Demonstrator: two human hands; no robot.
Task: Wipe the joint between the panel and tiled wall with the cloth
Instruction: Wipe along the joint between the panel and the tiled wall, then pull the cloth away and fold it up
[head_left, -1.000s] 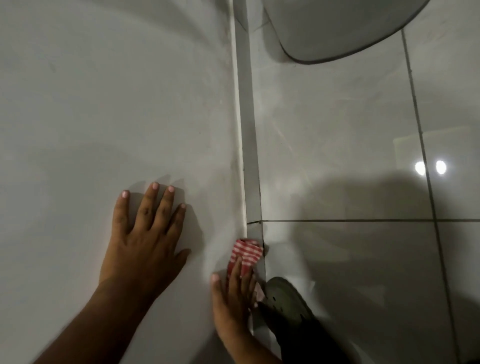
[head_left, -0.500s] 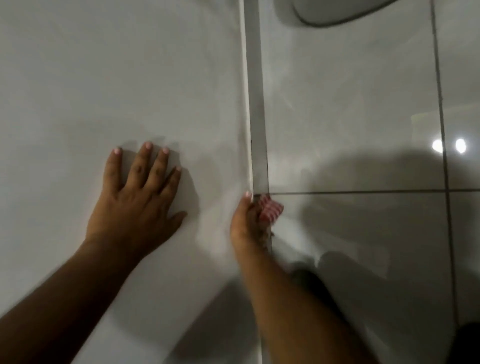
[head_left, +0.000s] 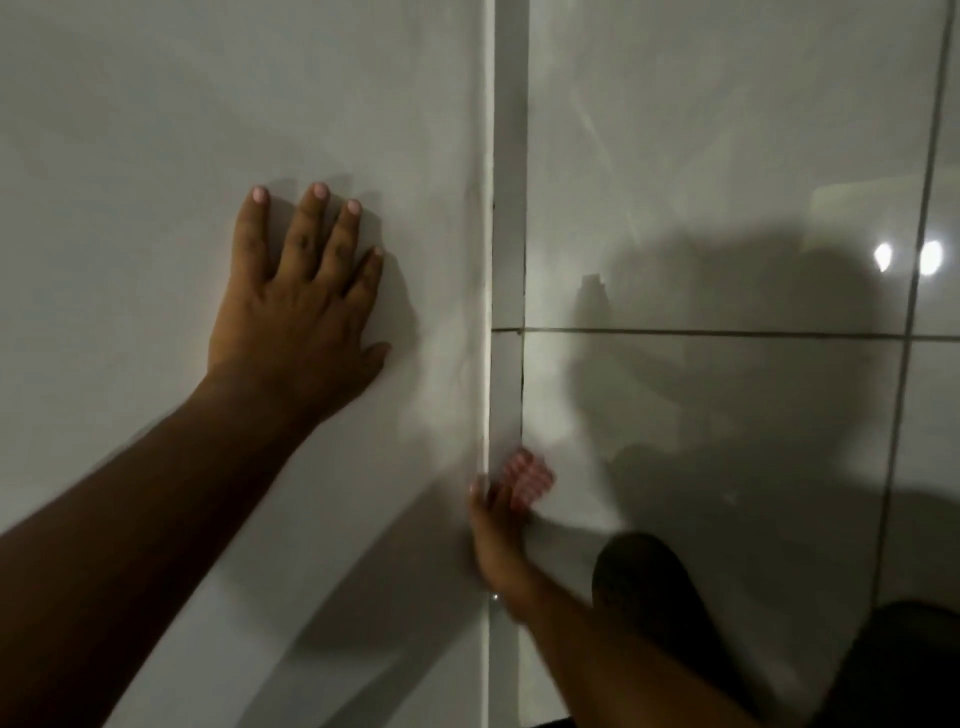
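The cloth, red-and-white striped and blurred, is sitting low on the joint, the pale vertical seam running between the panel on the left and the tiled wall on the right. The right hand is gripping the cloth, fingers bunched around it and pressing it against the narrow strip beside the seam. The left hand is lying flat and spread wide on the panel, well to the left of the joint, holding nothing and apparently bracing the body.

To do this stroke well, the cloth likely wants folding to a firm edge so it is reaching into the groove, not skating over the strip, with steady pressure along the whole seam and overlapping passes; most of the joint above the cloth looks still to be covered.

The panel is looking matt and smooth, faintly smeared near the seam. The tiles are glossy, carrying dark grout lines, the person's shadow and two bright light reflections at far right. The room is dim
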